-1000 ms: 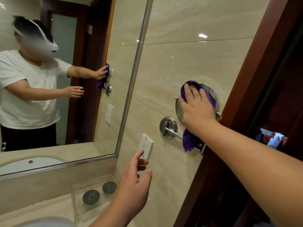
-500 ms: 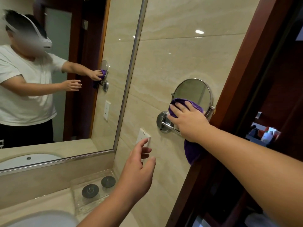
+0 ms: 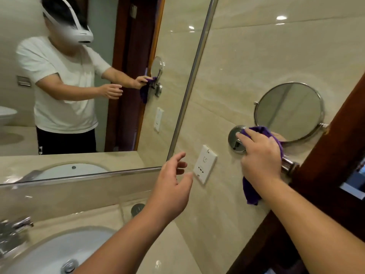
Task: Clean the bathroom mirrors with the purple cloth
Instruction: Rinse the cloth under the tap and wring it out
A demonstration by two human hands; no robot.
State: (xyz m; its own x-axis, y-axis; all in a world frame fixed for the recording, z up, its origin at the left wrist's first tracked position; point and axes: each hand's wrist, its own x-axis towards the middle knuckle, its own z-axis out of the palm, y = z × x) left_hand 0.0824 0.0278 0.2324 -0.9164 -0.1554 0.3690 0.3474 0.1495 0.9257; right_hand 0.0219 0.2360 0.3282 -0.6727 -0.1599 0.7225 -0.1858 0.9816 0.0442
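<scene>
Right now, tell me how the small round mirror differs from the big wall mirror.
The small round mirror is a circle on a chrome arm standing off the wall; the big wall mirror is straight-edged and flat against it. The round mirror is far smaller than the wall mirror. The right hand holds the purple cloth by the round mirror's lower rim, away from the wall mirror. Both have silver metal frames.

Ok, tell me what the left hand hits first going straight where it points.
Probably the white socket plate on the tiled wall; the left hand aims at it with nothing between, though depth is unclear.
</scene>
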